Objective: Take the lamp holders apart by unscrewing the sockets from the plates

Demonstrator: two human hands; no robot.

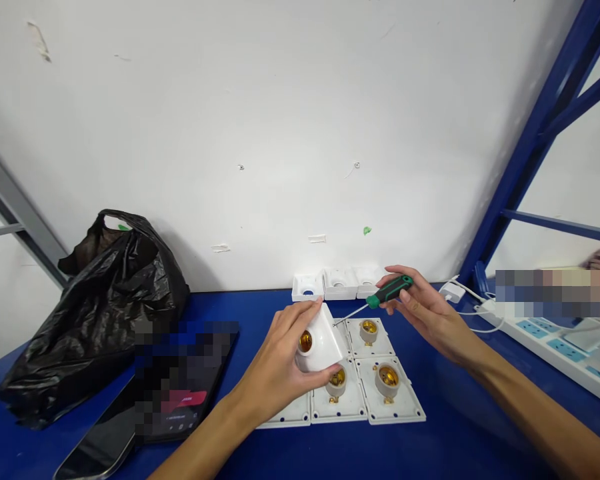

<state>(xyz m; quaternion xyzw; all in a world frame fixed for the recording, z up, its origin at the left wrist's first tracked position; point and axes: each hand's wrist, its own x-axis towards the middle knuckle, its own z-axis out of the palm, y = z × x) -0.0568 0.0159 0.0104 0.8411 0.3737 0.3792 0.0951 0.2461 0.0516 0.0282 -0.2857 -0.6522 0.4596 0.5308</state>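
My left hand [280, 363] has its grip closed round a white lamp holder [323, 341], raised just off the counter [460, 440]. At 2 o'clock from it my right hand [427, 312] pinches a green screwdriver [391, 289], with the tip at the holder's edge (whether it touches I cannot tell). Open counter lies at 5 o'clock. Socket plates [387, 393] sit beneath, white shells [339, 283] line the wall at 12, and a black bag [95, 313] slumps at 9.

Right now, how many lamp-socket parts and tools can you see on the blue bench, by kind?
White square plates showing brass sockets: 3
White square hollow covers by the wall: 3
White cone-shaped socket housing in left hand: 1
Green-handled screwdriver in right hand: 1
Total: 8
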